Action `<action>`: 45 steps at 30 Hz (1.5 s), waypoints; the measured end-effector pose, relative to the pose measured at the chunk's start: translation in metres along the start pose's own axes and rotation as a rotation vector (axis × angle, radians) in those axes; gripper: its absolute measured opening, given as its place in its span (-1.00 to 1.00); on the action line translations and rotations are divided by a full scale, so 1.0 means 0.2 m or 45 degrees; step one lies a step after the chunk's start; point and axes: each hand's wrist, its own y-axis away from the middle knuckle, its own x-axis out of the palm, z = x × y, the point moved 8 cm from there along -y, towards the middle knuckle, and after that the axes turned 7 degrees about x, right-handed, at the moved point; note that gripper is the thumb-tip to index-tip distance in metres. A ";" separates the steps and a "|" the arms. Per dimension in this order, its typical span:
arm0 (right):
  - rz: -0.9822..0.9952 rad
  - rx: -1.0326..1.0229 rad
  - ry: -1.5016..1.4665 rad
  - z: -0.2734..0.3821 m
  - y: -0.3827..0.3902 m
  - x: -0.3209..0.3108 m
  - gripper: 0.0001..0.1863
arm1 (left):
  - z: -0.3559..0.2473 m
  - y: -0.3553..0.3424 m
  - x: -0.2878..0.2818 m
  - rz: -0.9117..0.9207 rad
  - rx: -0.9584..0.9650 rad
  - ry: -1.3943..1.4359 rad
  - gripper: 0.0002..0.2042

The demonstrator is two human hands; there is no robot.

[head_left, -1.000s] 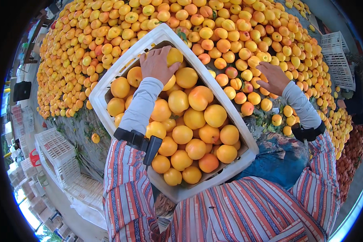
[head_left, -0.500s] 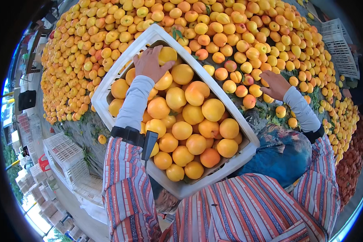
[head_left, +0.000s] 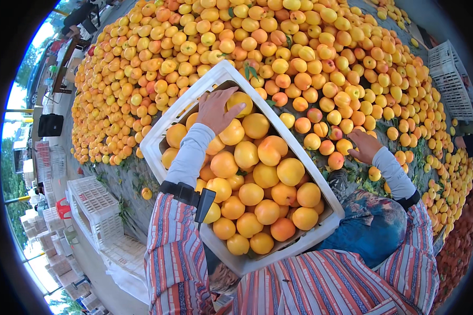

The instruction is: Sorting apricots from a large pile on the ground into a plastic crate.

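A white plastic crate (head_left: 320,233) full of large yellow peaches (head_left: 265,176) rests tilted against my lap. Inside its far corner, my left hand (head_left: 215,108) has its fingers and thumb around a yellow peach (head_left: 239,103); the fingertips are partly hidden. My right hand (head_left: 366,145) is over the near edge of the big peach pile (head_left: 299,52), to the right of the crate. Its fingers are apart and hold nothing, close to a red-blushed peach (head_left: 343,147).
Empty white crates (head_left: 97,202) stand on the floor at left, near a red stool (head_left: 63,208). Another white crate (head_left: 452,79) is at far right. Green leaves (head_left: 251,71) lie among the fruit. Stacked boxes (head_left: 60,262) stand at lower left.
The whole view has shifted, so the crate and pile appear lower and further right. My left hand keeps its place on the peach. My right hand has moved slightly nearer to me.
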 end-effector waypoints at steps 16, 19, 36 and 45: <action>-0.528 -0.397 -0.196 0.50 -0.10 -0.61 -0.67 | 0.14 0.15 -0.05 -0.099 -0.057 -0.025 -0.70; -0.685 -0.698 -0.209 0.79 -0.13 -0.81 -0.73 | 0.11 0.18 -0.07 -0.238 -0.045 0.063 -0.64; -0.524 -0.716 0.788 1.59 -0.75 -0.51 -0.56 | 0.15 0.26 -0.03 -0.298 -0.365 -0.067 -0.45; -0.864 -0.585 0.764 1.59 -0.76 -0.54 -0.66 | 0.16 0.24 -0.06 -0.283 -0.592 -0.194 -0.41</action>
